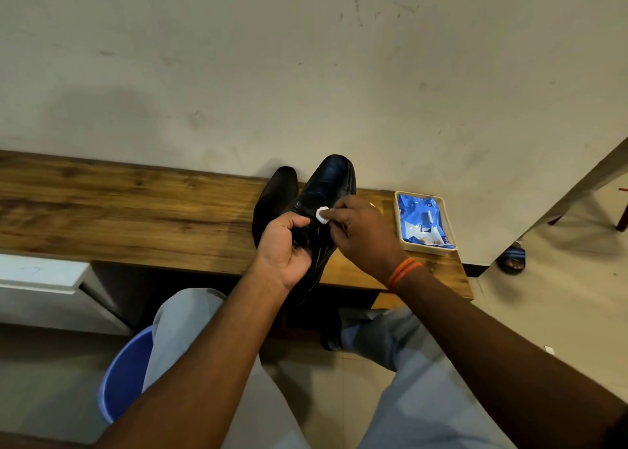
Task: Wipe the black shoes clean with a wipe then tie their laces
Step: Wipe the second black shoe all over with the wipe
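The right hand point(360, 234) pinches a small white wipe point(322, 215) and presses it onto the top of the nearer black shoe point(326, 190). The left hand point(283, 248) curls its fingers round that shoe's lace area, gripping it above the counter's point(136, 210) front edge. The second black shoe point(273, 197) stands just to its left, toe toward the wall. Near the counter's right end, a tray point(424, 222) holds a blue packet point(421, 219). A blue bucket point(124, 377) sits on the floor below.

Glossy black leather-look shoe point(326, 183); grainy wood bench point(136, 210); shiny blue plastic packet point(421, 217).
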